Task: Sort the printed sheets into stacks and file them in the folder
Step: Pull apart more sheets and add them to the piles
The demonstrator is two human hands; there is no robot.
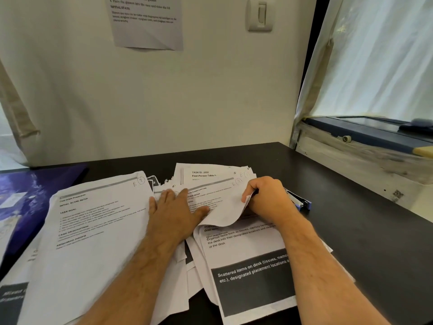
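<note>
A loose pile of printed sheets [243, 245] lies on the black desk in front of me. My right hand [267, 198] pinches the right edge of the top sheet [220, 207] and curls its lower part up off the pile. My left hand [175, 209] lies flat with straight fingers on the left part of that sheet. To the left lies a separate stack of sheets [93, 231] headed with a scene setup text. A dark blue folder [25, 202] lies at the far left, partly under that stack.
A blue stapler [300, 201] sits on the black desk [351, 219] just behind my right hand. The wall rises behind the desk with a printed notice [147, 22] taped on it. A window sill and curtain [375, 66] stand at the right.
</note>
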